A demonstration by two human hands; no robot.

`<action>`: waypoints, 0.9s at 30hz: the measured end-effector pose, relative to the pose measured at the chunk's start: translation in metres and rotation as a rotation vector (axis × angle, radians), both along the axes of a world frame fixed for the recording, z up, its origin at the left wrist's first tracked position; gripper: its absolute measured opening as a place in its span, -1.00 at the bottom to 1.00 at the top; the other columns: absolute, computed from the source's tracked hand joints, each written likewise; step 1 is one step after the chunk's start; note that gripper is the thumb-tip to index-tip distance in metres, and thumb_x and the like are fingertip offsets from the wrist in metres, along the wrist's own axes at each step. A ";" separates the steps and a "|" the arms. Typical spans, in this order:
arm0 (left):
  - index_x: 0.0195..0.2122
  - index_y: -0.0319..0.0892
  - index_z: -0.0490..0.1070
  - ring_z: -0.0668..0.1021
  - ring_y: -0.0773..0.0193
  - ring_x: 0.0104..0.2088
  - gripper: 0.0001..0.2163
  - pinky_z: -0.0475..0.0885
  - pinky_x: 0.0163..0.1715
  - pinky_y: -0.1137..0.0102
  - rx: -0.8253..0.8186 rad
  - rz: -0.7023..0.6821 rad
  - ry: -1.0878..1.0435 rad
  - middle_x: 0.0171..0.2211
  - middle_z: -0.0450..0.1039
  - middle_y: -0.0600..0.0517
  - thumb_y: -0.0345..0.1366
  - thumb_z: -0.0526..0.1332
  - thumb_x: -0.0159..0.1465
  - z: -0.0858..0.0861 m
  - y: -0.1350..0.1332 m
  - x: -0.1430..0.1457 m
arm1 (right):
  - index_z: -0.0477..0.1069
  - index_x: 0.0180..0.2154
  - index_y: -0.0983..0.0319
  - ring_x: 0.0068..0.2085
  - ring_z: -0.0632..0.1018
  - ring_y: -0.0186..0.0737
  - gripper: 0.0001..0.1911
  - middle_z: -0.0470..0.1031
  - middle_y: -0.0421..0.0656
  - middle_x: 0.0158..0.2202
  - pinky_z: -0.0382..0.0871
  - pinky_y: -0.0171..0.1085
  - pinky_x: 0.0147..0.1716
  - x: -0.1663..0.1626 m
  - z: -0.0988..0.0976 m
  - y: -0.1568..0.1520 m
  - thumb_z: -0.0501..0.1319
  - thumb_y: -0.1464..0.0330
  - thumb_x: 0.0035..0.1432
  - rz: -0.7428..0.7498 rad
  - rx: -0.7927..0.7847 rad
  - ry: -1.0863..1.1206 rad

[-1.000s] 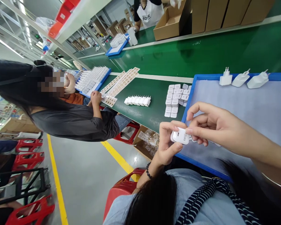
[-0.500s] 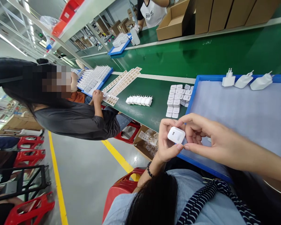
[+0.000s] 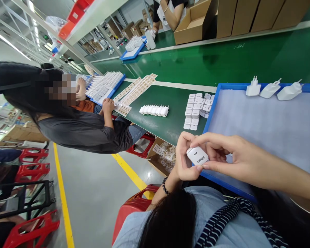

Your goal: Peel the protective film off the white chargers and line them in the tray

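I hold a small white charger (image 3: 197,155) with a printed logo and an oval port, over the near edge of a blue-rimmed tray (image 3: 209,109). My left hand (image 3: 184,162) cups it from the left, fingers curled round it. My right hand (image 3: 231,156) pinches it from the right with thumb and fingertips. Three white plug chargers (image 3: 272,90) stand at the tray's far edge. A block of several white chargers (image 3: 197,110) lies on the green belt just left of the tray.
A row of white chargers (image 3: 154,110) and label sheets (image 3: 134,90) lie further left on the green table (image 3: 222,58). A seated person in dark grey (image 3: 85,132) works there. Another person stands by cardboard boxes (image 3: 193,24) at the back. Red stools (image 3: 32,229) stand on the floor.
The charger has been turned in my fingers and lowered slightly; its logo side now faces up. Both hands stayed closed on it. The view shifted a little.
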State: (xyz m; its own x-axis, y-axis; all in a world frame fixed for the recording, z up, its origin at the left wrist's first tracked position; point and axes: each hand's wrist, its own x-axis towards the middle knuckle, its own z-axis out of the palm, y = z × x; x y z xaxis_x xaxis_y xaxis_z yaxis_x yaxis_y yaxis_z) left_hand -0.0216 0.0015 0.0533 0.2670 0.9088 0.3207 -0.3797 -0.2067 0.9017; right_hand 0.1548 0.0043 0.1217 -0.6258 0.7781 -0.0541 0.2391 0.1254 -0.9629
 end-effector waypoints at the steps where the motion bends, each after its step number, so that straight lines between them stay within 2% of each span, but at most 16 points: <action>1: -0.22 -0.07 0.14 0.34 0.41 -0.58 -0.51 0.23 -0.51 0.46 -0.013 0.000 0.000 -0.52 0.35 0.21 -0.03 0.43 0.06 -0.002 0.000 0.000 | 0.48 0.12 0.03 -0.44 0.37 -0.37 -0.63 0.31 -0.34 -0.45 0.22 -0.36 -0.43 -0.001 0.000 0.000 0.25 0.42 0.31 0.004 0.008 -0.011; 10: -0.31 -0.07 0.10 0.35 0.46 -0.66 -0.44 0.21 -0.61 0.52 -0.149 0.003 -0.046 -0.58 0.40 0.24 -0.07 0.50 -0.08 -0.016 0.000 -0.006 | 0.49 0.04 0.09 -0.53 0.34 -0.38 -0.62 0.30 -0.38 -0.54 0.11 -0.33 -0.50 -0.009 -0.006 -0.007 0.17 0.53 0.25 -0.010 0.203 -0.126; 14: -0.33 -0.06 0.08 0.34 0.43 -0.68 -0.47 0.20 -0.62 0.50 -0.133 -0.033 -0.082 -0.61 0.39 0.25 -0.10 0.47 -0.06 -0.017 0.003 -0.007 | 0.47 0.04 0.13 -0.52 0.37 -0.37 -0.64 0.37 -0.36 -0.52 0.14 -0.32 -0.47 -0.014 -0.004 -0.007 0.14 0.53 0.28 -0.001 0.231 -0.125; 18: -0.35 -0.05 0.08 0.33 0.38 -0.66 -0.44 0.19 -0.62 0.46 -0.185 0.026 -0.053 -0.66 0.32 0.27 -0.05 0.49 -0.11 -0.017 0.004 -0.005 | 0.46 0.04 0.17 -0.50 0.37 -0.33 -0.68 0.40 -0.33 -0.50 0.11 -0.29 -0.47 -0.015 -0.003 -0.008 0.13 0.51 0.30 0.014 0.253 -0.161; 24: -0.40 -0.04 0.08 0.26 0.37 -0.65 -0.51 0.14 -0.63 0.43 -0.185 0.040 -0.162 -0.67 0.28 0.24 -0.14 0.47 -0.03 -0.021 0.001 -0.002 | 0.49 -0.02 0.20 -0.52 0.35 -0.30 -0.71 0.29 -0.33 -0.54 0.11 -0.28 -0.45 -0.019 -0.008 -0.011 0.11 0.50 0.31 0.009 0.323 -0.185; 27: -0.45 -0.07 0.06 0.19 0.41 -0.66 -0.53 0.08 -0.63 0.43 -0.233 0.083 -0.163 -0.68 0.17 0.23 -0.09 0.44 0.03 -0.019 0.000 0.000 | 0.49 -0.06 0.22 -0.53 0.35 -0.30 -0.73 0.28 -0.33 -0.54 0.08 -0.27 -0.47 -0.023 -0.009 -0.009 0.13 0.51 0.26 -0.023 0.313 -0.218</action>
State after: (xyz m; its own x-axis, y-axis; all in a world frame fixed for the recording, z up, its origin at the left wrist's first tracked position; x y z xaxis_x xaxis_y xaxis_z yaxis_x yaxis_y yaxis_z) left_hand -0.0219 0.0019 0.0340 0.1511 0.9794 0.1338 -0.5142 -0.0377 0.8569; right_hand 0.1321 -0.0049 0.1127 -0.6083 0.7916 0.0584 0.4402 0.3977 -0.8050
